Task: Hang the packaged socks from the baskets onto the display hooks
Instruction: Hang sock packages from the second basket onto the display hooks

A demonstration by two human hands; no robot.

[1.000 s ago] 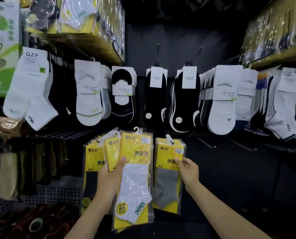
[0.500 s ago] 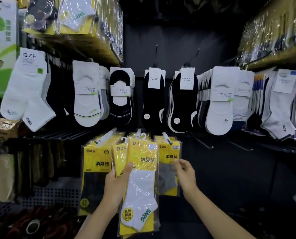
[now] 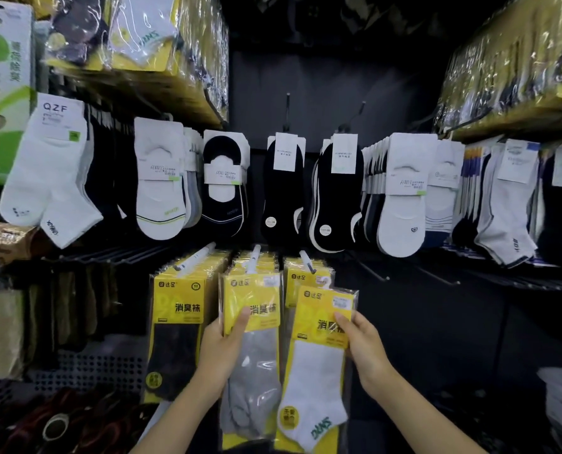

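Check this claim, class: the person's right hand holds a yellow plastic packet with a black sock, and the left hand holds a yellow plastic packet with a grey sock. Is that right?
Not quite. The head view shows the right hand holding a yellow plastic packet with a white sock, not black. The left hand does hold the yellow plastic packet with a grey sock.
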